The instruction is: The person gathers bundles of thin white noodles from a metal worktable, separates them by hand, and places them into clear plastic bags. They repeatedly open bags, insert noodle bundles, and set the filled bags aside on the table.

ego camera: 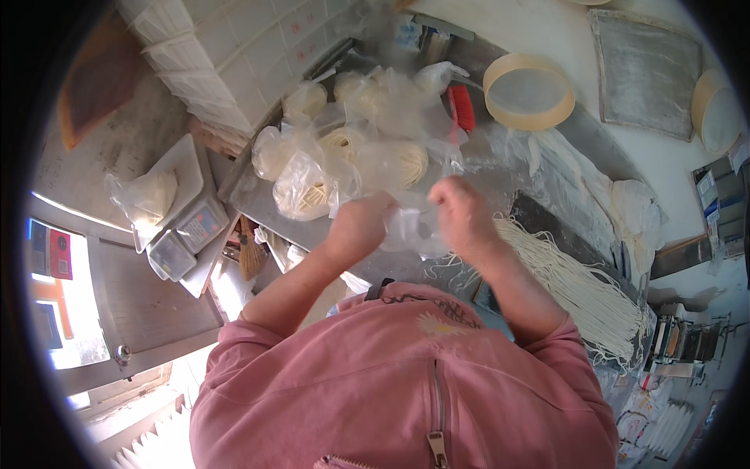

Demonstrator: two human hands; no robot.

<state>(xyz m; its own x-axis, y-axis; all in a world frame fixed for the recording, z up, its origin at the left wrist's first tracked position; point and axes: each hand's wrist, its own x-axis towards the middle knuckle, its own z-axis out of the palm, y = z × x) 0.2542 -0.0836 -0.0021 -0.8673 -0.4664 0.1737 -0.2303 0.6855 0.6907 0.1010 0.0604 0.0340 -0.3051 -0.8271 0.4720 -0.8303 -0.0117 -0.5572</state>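
Note:
A thin clear plastic bag spans the space between my two hands, low over the metal table. My left hand pinches its left side. On its other side my right hand has its fingers curled on the film, blurred by motion. Just beyond them lie coiled noodles in a clear bag and another bagged bundle. Loose long noodles are spread beside my right forearm, with a few strands trailing below that hand.
More bagged noodles crowd the table's back corner, near a red-bristled brush. A round sieve leans at the back wall. At left, a scale bears a filled plastic bag. Floury plastic sheeting lies along the right side.

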